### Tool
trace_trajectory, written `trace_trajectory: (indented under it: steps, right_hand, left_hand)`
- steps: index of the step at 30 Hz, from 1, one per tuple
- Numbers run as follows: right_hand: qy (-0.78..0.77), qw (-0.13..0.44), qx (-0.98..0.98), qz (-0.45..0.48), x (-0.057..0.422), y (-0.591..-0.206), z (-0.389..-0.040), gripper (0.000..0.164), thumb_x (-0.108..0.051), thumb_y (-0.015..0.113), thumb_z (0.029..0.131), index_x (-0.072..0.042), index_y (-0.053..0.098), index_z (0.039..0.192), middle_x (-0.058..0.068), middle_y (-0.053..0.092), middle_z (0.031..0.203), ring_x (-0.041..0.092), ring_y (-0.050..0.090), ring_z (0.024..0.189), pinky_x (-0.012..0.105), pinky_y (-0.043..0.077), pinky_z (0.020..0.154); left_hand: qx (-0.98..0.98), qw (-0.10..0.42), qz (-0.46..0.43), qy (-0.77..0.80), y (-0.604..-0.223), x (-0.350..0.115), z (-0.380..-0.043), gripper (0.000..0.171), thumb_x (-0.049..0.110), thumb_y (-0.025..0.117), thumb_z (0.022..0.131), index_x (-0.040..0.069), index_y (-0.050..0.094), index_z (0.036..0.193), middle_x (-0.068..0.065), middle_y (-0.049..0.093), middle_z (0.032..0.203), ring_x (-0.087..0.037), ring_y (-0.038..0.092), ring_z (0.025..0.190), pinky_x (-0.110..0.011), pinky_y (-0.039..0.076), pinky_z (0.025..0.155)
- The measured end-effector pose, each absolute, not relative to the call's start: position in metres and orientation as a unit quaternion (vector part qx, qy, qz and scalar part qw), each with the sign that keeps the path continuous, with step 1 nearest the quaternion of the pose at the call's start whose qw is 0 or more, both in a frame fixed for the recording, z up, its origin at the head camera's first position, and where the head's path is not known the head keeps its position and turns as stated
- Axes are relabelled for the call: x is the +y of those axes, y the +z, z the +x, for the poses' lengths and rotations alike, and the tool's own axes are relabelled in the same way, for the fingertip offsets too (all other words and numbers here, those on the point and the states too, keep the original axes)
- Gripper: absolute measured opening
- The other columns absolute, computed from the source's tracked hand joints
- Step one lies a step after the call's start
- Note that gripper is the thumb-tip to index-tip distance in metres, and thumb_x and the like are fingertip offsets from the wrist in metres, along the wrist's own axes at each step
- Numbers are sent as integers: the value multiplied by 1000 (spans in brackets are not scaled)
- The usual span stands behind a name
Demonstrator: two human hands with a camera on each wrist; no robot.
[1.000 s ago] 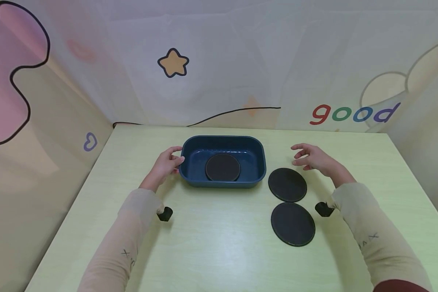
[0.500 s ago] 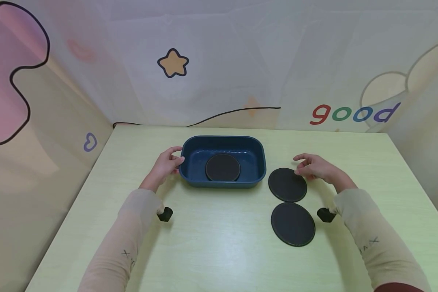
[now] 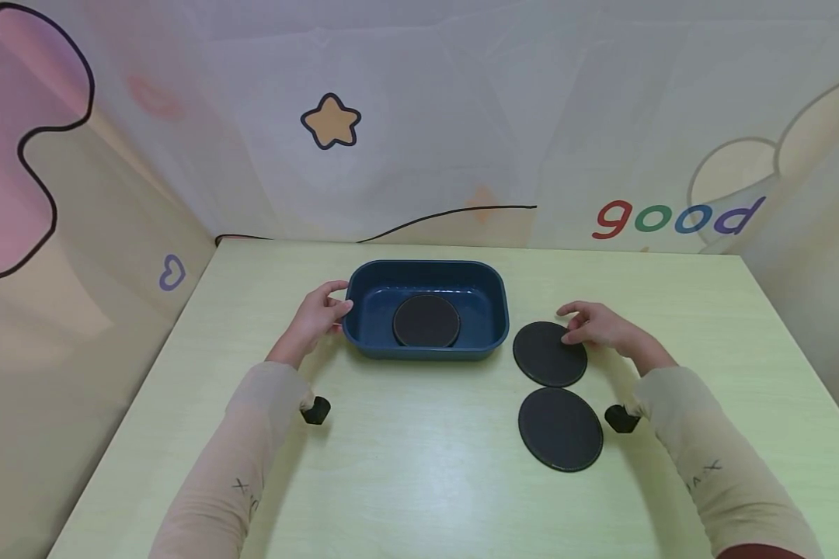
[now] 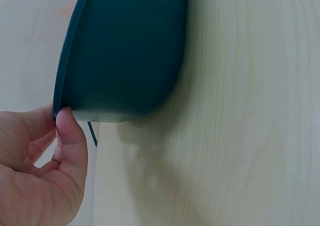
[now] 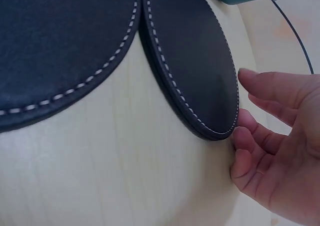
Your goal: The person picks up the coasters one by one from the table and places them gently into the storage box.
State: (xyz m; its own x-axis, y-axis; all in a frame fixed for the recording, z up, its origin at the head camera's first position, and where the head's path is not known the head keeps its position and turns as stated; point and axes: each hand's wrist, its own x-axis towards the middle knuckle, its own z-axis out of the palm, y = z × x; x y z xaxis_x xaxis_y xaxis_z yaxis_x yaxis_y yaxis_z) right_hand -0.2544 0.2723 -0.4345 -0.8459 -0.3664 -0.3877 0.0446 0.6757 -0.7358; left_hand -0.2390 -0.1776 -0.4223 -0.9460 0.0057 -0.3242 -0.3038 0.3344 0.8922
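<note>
A dark blue rectangular baking dish (image 3: pixel 363 310) stands on the table, with a round black coaster (image 3: pixel 426 320) lying in it. My left hand (image 3: pixel 315 314) pinches the dish's left rim between thumb and fingers; the left wrist view shows this hand (image 4: pixel 50 161) at the rim's corner. Right of the dish lies another round black coaster (image 3: pixel 545 357), flat, with white edge stitching in the right wrist view. My right hand (image 3: pixel 597 322) is at its far right edge, thumb over the top, fingers loosely bent beside the edge (image 5: pixel 282 141); I cannot tell how firmly they touch.
A third black coaster (image 3: pixel 561 429) lies nearer to me, its edge against the second one. Everything stands on a pale wooden table (image 3: pixel 419 466). Behind it hangs a printed cloth backdrop (image 3: pixel 433 132), with cloth sides left and right.
My right hand has come down and toward me, from beyond the right coaster to its far right edge. My left hand, the dish and the coasters have stayed in place.
</note>
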Motion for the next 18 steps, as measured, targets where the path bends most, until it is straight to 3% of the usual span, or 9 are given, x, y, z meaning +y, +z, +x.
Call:
trace_trajectory:
  steps: [9,18]
  right_hand:
    - [-343,253,898,-109,266,-437,-253,49,-6,59,80,1,40,124,23,47,102,30,45,91,32,39,75]
    - [-323,257,904,-109,260,-434,-253,47,-2,58,80,1,38,124,25,48,103,30,47,88,33,40,74]
  left_hand:
    - [805,138,-96,569,-420,-178,-238,43,14,49,90,14,37,132,-6,46,87,-11,50,63,-25,47,60]
    - [809,139,-97,563,-420,-178,-239,45,15,50,90,13,36,133,-8,47,91,-15,52,70,-26,48,63]
